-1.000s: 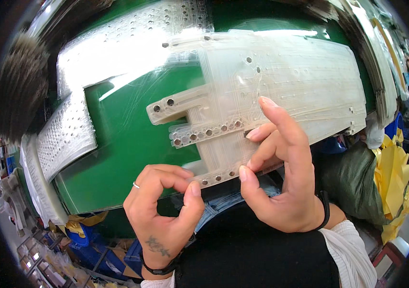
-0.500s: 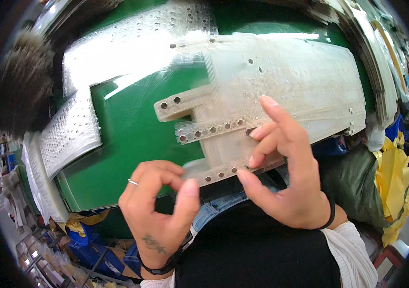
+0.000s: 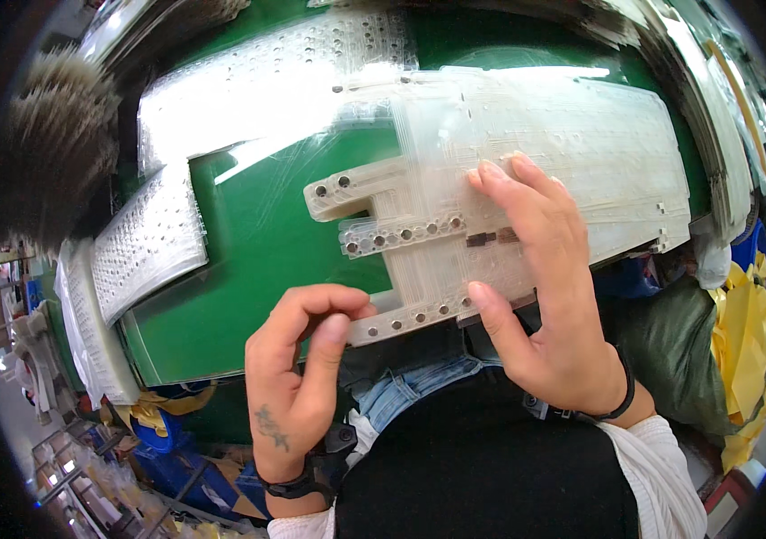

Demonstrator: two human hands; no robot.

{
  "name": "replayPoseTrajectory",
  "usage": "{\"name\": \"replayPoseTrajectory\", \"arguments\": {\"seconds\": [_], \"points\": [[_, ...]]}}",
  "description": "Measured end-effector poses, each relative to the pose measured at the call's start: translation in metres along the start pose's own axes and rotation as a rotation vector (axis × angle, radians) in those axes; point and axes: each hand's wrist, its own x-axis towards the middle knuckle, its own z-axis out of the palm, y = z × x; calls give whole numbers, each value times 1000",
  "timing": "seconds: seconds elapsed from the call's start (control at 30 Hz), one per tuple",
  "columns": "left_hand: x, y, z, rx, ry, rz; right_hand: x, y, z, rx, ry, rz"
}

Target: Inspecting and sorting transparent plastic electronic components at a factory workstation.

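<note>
Translucent plastic film sheets with fine printed lines lie stacked in front of me, their tabs dotted with dark round spots. My left hand is closed at the left end of the nearest dotted tab, thumb on the near side and fingertips on the far side. My right hand rests over the top sheet with its fingers stretched out and its thumb by that tab's right part. Between that thumb and the index finger, a small dark patch shows on the film. The right palm hides some of the sheet.
The stack sits on a green tabletop. Silvery perforated sheets lie at the left and back. Piles of thin sheets border the table. A dark green bag and yellow crumpled material stand at the right.
My right hand has opened from a loose curl to lie spread over the film. My left fingers have closed in on the near tab's end. The whole view has shifted slightly.
</note>
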Motion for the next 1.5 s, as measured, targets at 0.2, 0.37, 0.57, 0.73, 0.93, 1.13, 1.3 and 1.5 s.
{"name": "replayPoseTrajectory", "arguments": {"seconds": [0.2, 0.37, 0.57, 0.73, 0.93, 1.13, 1.3, 1.5], "points": [[8, 3, 8, 528, 110, 429, -4, -2, -7, 118, -29, 6], [11, 10, 14, 318, 57, 536, -5, 5, -13, 177, 19, -35], [11, 16, 10, 120, 75, 256, -6, 15, -18, 204, 63, -134], [9, 21, 10, 95, 69, 259, -3, 14, -19, 195, 61, -138], [7, 25, 9, 246, 76, 497, 3, 11, -10, 220, 213, -38], [6, 10, 9, 558, 175, 440, 7, 11, -3, 61, 224, 57], [-5, 8, -3, 166, 213, 273, 4, 9, -18, 303, 165, -49], [-5, 11, 0, -166, 109, 108, 1, -1, -29, 897, -197, -48]]}}
